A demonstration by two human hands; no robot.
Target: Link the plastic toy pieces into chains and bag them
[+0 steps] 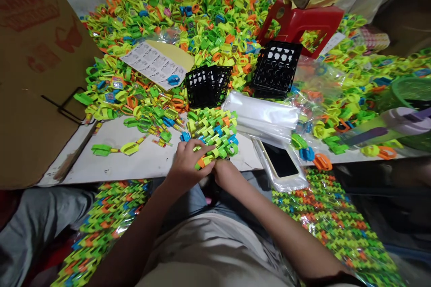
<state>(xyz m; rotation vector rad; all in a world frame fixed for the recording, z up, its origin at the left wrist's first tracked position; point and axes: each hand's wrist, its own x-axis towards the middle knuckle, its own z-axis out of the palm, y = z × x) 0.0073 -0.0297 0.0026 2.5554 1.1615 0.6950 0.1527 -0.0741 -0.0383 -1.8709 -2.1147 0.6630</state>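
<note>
A block of bright plastic toy watches (215,130) in neat rows, yellow, green, orange and blue, sits at the table's front edge before me. My left hand (191,158) is closed on its near left side, fingers lying over the watches. Against the block's near edge, my right hand (225,174) is curled with its fingertips hidden, so what it pinches does not show. Just behind the block stand black plastic grid trays (205,87). Loose watches and small candy-like tubes (163,136) lie to the left.
A huge heap of loose watches (215,18) covers the back. At right are stacked black trays (278,69), clear bags (262,114), a bagged phone (281,159) and a red stool (296,22). A cardboard box (37,98) stands left. Packed watches (333,224) hang below the edge.
</note>
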